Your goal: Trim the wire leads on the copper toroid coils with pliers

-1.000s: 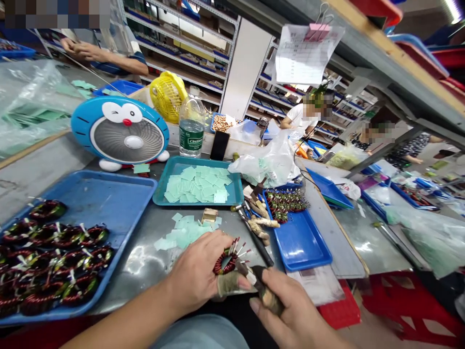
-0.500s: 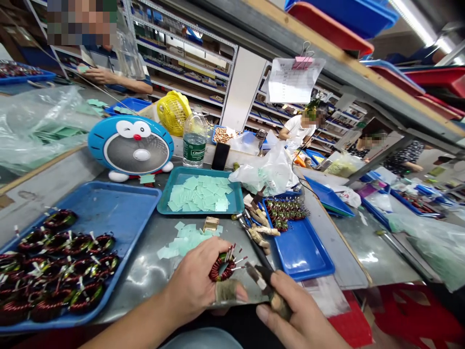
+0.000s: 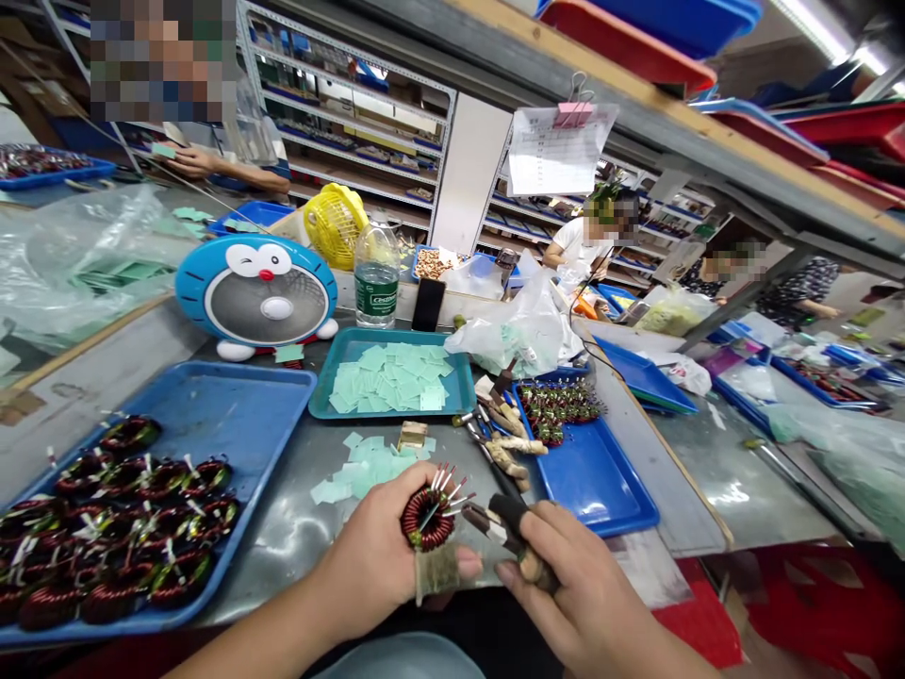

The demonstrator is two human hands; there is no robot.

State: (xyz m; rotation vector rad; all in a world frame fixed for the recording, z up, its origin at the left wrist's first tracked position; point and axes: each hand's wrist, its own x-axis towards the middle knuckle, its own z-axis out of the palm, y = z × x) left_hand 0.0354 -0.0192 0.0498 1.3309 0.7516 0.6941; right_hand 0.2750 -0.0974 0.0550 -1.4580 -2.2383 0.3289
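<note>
My left hand (image 3: 378, 542) is closed around a toroidal coil (image 3: 428, 519) wound with dark red wire. Several wire leads with white and dark red ends stick out from the coil up and to the right. A brownish-green wrap (image 3: 435, 572) covers one finger of this hand. In my right hand (image 3: 576, 585) is a dark pliers-like tool (image 3: 505, 523), its tip pointing left at the leads; contact cannot be made out. Green insulating sheets (image 3: 368, 467) lie loose on the metal bench, beyond my left hand, beside a small wooden block (image 3: 412, 435).
A blue tray (image 3: 247, 396) at left holds several wound coils. The teal tray (image 3: 463, 385) carries green sheets. At right, another blue tray (image 3: 594, 486) holds smaller coils, with tools and finger wraps (image 3: 505, 448) alongside. Behind stand a blue fan (image 3: 258, 292), a bottle (image 3: 377, 283) and a phone (image 3: 428, 305).
The coil has turned in my left hand, so its ring faces the camera more and its leads point more upward. The tool in my right hand has shifted slightly left, towards the leads.
</note>
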